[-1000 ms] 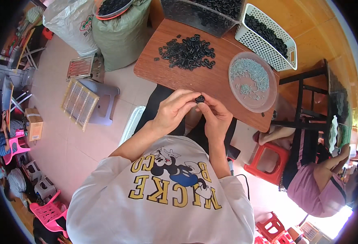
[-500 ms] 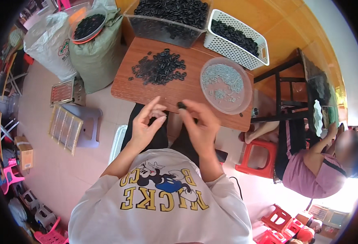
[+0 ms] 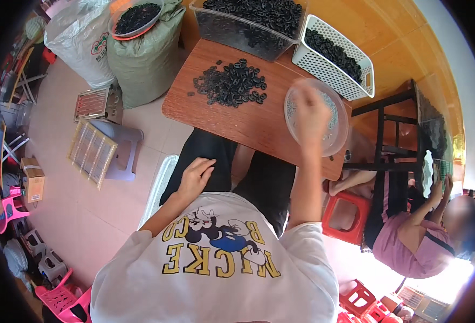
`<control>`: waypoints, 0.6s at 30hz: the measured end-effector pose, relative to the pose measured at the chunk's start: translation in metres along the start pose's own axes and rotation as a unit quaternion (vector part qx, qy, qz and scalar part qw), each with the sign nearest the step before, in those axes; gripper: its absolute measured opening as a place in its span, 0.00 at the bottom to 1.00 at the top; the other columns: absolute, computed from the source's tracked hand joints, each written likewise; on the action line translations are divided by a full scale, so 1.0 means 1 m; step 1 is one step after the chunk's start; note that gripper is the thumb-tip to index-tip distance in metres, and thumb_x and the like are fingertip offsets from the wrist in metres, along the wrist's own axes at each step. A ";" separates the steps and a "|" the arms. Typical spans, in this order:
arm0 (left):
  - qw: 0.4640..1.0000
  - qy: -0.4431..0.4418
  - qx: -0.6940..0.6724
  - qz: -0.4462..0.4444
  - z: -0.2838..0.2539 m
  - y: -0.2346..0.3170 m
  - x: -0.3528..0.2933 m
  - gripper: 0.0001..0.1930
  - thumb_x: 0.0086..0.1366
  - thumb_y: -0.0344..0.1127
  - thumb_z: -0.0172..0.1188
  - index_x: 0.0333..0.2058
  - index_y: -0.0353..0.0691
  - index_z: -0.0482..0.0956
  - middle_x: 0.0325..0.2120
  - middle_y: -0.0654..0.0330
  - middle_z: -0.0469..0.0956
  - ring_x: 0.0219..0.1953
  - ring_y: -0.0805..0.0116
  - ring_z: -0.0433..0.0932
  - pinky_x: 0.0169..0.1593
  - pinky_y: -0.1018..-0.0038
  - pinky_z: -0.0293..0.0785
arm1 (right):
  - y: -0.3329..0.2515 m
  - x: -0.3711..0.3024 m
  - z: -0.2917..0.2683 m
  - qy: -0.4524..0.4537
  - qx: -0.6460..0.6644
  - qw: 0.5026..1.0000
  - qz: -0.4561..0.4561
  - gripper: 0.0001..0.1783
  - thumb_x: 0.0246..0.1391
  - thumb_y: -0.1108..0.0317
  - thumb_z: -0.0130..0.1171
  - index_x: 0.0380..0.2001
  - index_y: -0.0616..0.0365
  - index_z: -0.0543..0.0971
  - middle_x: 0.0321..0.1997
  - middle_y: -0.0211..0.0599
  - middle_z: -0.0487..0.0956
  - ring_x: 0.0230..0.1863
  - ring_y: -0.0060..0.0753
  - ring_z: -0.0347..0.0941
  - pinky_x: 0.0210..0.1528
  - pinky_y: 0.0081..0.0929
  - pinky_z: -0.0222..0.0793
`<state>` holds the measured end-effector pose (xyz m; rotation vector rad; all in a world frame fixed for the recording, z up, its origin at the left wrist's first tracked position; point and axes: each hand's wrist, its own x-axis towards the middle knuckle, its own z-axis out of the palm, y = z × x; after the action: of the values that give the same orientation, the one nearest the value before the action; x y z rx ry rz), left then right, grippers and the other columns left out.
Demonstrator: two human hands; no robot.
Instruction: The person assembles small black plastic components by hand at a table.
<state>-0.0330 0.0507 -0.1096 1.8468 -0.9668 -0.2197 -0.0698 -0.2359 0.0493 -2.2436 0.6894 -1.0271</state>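
My left hand (image 3: 195, 175) lies low by my dark-trousered left thigh, its fingers curled in. Whether something small is inside them is hidden. Over the round clear plastic bowl (image 3: 341, 141) on the table's right side, my right hand (image 3: 311, 110) is smeared by motion, so its fingers do not read clearly. Small silvery metal pins (image 3: 331, 110) fill part of that bowl. Left of it, a loose heap of small black oval plastic pieces (image 3: 234, 83) is spread on the brown wooden table (image 3: 221, 121).
Along the table's far side stand a clear bin (image 3: 248, 35) of black pieces and a white perforated basket (image 3: 323, 59) with more. Sacks (image 3: 140, 70) stand at the left. A person in purple (image 3: 410, 239) works at right, beside a red stool (image 3: 348, 218) and black frame (image 3: 380, 134).
My right hand, which held a small black piece near the table edge, has moved right and out over the bowl. My left hand has dropped toward my lap and curled its fingers.
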 end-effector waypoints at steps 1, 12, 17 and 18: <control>1.000 -0.005 0.001 -0.002 0.000 0.000 0.000 0.13 0.57 0.24 0.57 0.42 0.35 0.77 0.32 0.52 0.76 0.33 0.58 0.76 0.38 0.71 0.73 | 0.009 -0.020 0.023 -0.041 0.013 0.999 -0.026 0.13 0.51 0.72 0.58 0.41 0.63 0.78 0.35 0.41 0.81 0.34 0.32 0.78 0.40 0.27 0.71; 1.000 -0.028 -0.005 -0.008 0.002 -0.006 0.002 0.09 0.56 0.25 0.58 0.37 0.34 0.79 0.32 0.53 0.76 0.34 0.55 0.76 0.39 0.69 0.74 | 0.026 -0.061 0.098 -0.079 -0.125 0.985 -0.085 0.17 0.50 0.75 0.56 0.44 0.67 0.75 0.51 0.55 0.70 0.51 0.54 0.66 0.53 0.40 0.63; 1.000 -0.026 0.000 0.003 0.000 -0.005 0.002 0.09 0.56 0.25 0.57 0.37 0.34 0.79 0.31 0.53 0.76 0.34 0.55 0.76 0.39 0.68 0.74 | 0.000 -0.068 0.097 -0.095 -0.087 0.990 -0.065 0.14 0.49 0.74 0.58 0.41 0.63 0.78 0.45 0.48 0.74 0.47 0.50 0.67 0.51 0.39 0.64; 1.000 -0.022 0.002 -0.001 0.001 -0.006 0.001 0.09 0.56 0.25 0.57 0.37 0.34 0.79 0.31 0.53 0.76 0.34 0.55 0.76 0.39 0.68 0.74 | -0.007 -0.066 0.099 -0.076 -0.088 0.989 -0.095 0.12 0.48 0.73 0.59 0.39 0.61 0.79 0.42 0.44 0.75 0.44 0.47 0.68 0.48 0.37 0.64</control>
<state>-0.0298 0.0505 -0.1145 1.8534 -0.9972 -0.2616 -0.0273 -0.1600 -0.0321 -2.5506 0.5271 -0.9005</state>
